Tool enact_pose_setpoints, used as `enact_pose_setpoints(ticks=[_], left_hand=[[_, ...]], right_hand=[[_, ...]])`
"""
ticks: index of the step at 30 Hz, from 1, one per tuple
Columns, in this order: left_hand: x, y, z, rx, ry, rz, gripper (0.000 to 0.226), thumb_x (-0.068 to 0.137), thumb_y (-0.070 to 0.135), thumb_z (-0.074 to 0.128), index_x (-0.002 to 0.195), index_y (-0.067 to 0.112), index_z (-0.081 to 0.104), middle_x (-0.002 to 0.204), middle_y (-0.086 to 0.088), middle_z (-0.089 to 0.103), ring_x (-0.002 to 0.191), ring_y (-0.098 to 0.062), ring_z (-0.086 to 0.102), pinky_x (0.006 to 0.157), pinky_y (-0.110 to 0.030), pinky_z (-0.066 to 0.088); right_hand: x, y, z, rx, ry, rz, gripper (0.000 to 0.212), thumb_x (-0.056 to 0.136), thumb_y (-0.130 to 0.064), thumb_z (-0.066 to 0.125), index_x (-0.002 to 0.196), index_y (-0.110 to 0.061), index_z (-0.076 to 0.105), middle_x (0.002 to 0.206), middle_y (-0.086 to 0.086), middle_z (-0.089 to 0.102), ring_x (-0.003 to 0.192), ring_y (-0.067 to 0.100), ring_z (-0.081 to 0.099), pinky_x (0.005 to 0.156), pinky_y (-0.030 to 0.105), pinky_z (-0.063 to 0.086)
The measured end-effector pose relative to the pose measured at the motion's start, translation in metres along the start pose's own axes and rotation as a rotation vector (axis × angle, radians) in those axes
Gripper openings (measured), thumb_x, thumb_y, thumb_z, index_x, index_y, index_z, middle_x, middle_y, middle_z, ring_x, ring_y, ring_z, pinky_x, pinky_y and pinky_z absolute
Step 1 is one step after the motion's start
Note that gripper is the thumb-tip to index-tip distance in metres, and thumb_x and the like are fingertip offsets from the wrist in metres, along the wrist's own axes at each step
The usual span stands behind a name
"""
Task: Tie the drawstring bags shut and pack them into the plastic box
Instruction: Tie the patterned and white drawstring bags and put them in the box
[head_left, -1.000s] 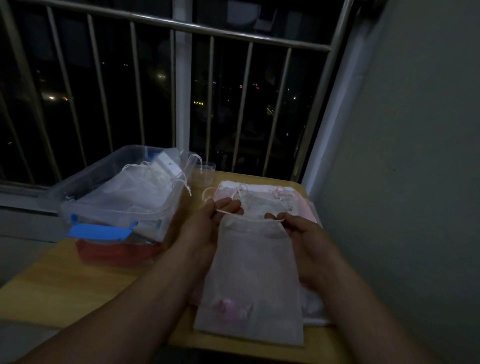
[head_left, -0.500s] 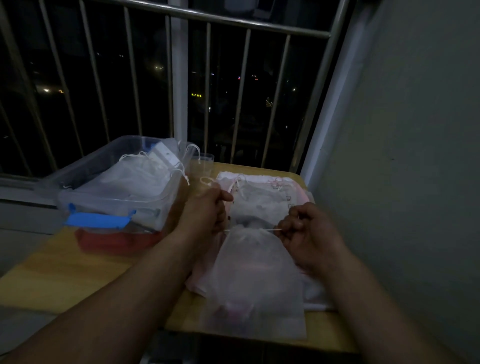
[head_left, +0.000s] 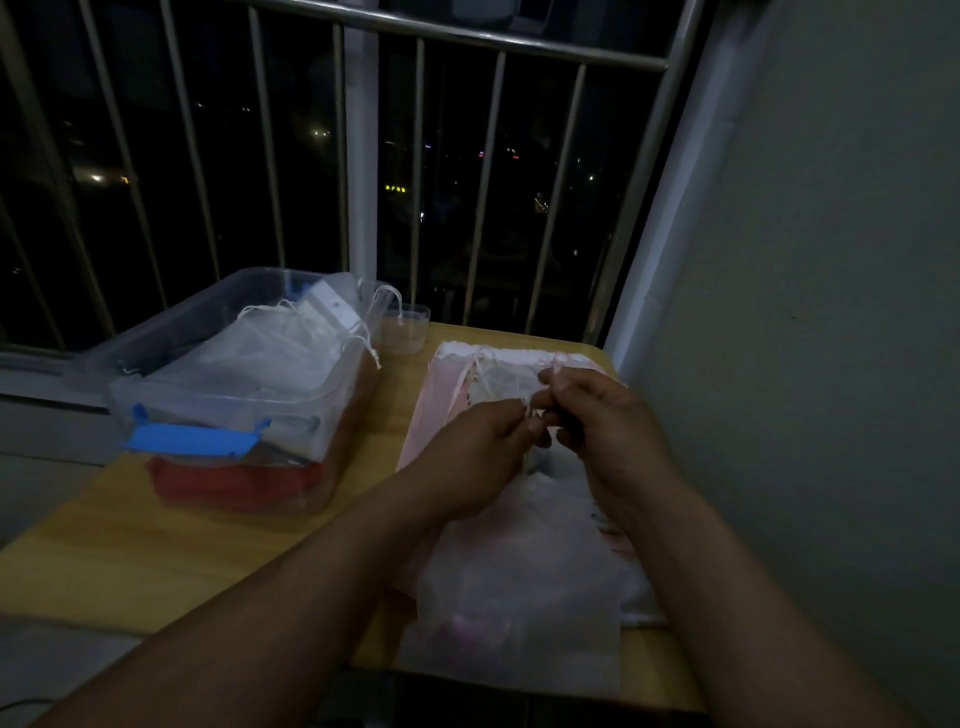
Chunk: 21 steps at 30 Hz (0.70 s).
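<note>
Our left hand (head_left: 480, 449) and right hand (head_left: 610, 431) both pinch the drawstring (head_left: 531, 411) mid-frame, hiding the sheer bag's (head_left: 519, 571) neck; plastic box (head_left: 228, 397) left, clear cup (head_left: 406, 328) beside it.

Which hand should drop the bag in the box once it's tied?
Probably the left hand. The plastic box sits left of the bag, nearest that hand; the right hand would have to cross over. Both pinch the drawstring.
</note>
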<state>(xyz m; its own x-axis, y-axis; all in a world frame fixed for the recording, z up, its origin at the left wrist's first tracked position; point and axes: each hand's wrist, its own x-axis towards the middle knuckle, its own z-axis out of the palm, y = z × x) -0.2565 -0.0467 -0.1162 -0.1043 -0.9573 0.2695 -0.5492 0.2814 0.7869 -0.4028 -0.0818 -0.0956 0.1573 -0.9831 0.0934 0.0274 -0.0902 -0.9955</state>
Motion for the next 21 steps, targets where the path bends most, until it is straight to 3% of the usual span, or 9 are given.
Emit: enact_pose_setpoints(ticks=[3, 5, 7, 11, 16, 19, 21], left_hand=[[0.002, -0.005, -0.002, -0.116, 0.078, -0.038, 0.027, 0.109, 0.024, 0.047, 0.092, 0.008, 0.062, 0.065, 0.009, 0.056, 0.053, 0.003, 0.048, 0.058, -0.020, 0.038], [0.002, -0.004, -0.003, -0.177, 0.116, -0.034, 0.028, 0.109, 0.024, 0.047, 0.090, 0.008, 0.060, 0.062, 0.010, 0.057, 0.053, 0.003, 0.047, 0.057, -0.018, 0.039], [0.001, -0.001, -0.003, -0.194, 0.156, -0.010, 0.030, 0.109, 0.028, 0.048, 0.092, 0.008, 0.063, 0.063, 0.011, 0.060, 0.057, 0.003, 0.051, 0.060, -0.015, 0.041], [-0.001, 0.001, -0.001, -0.254, 0.193, -0.010, 0.029, 0.108, 0.030, 0.049, 0.098, 0.010, 0.067, 0.059, 0.014, 0.061, 0.057, 0.001, 0.055, 0.058, -0.012, 0.044], [-0.003, 0.001, 0.001, -0.303, 0.335, -0.155, 0.037, 0.111, 0.027, 0.042, 0.089, 0.014, 0.068, 0.056, 0.008, 0.062, 0.056, 0.002, 0.058, 0.057, -0.011, 0.042], [0.001, -0.010, -0.002, -0.373, 0.427, -0.265, 0.035, 0.104, 0.024, 0.042, 0.074, 0.020, 0.059, 0.063, 0.003, 0.054, 0.069, -0.021, 0.053, 0.061, -0.030, 0.041], [0.002, -0.005, -0.005, -0.560, 0.467, -0.371, 0.045, 0.105, 0.034, 0.042, 0.063, 0.022, 0.048, 0.054, 0.005, 0.044, 0.055, -0.020, 0.042, 0.049, -0.028, 0.033]], right_hand=[[-0.004, 0.006, 0.000, 0.092, 0.013, 0.108, 0.015, 0.102, -0.015, 0.058, 0.104, -0.010, 0.072, 0.090, 0.005, 0.078, 0.084, 0.019, 0.074, 0.071, 0.028, 0.053], [-0.012, 0.011, -0.001, -0.056, -0.110, 0.119, 0.017, 0.100, -0.013, 0.061, 0.092, -0.008, 0.075, 0.083, 0.004, 0.078, 0.080, 0.019, 0.073, 0.071, 0.026, 0.055], [-0.016, 0.016, -0.001, -0.203, -0.187, 0.099, 0.019, 0.098, -0.015, 0.064, 0.087, -0.013, 0.080, 0.087, 0.005, 0.079, 0.088, 0.022, 0.074, 0.081, 0.032, 0.058], [-0.019, 0.017, -0.001, -0.227, -0.172, 0.067, 0.020, 0.098, -0.014, 0.065, 0.086, -0.015, 0.081, 0.089, 0.004, 0.079, 0.086, 0.014, 0.072, 0.081, 0.028, 0.054], [-0.020, 0.021, 0.001, -0.056, -0.138, 0.158, 0.019, 0.098, -0.014, 0.064, 0.098, -0.006, 0.081, 0.100, 0.012, 0.079, 0.101, 0.027, 0.074, 0.095, 0.037, 0.058], [-0.021, 0.023, 0.004, 0.307, -0.182, 0.313, 0.022, 0.098, -0.013, 0.064, 0.107, 0.002, 0.078, 0.111, 0.022, 0.076, 0.107, 0.036, 0.072, 0.100, 0.046, 0.056], [-0.021, 0.022, 0.004, 0.217, -0.199, 0.291, 0.021, 0.098, -0.017, 0.066, 0.096, -0.001, 0.080, 0.107, 0.020, 0.077, 0.103, 0.033, 0.073, 0.096, 0.041, 0.058]])
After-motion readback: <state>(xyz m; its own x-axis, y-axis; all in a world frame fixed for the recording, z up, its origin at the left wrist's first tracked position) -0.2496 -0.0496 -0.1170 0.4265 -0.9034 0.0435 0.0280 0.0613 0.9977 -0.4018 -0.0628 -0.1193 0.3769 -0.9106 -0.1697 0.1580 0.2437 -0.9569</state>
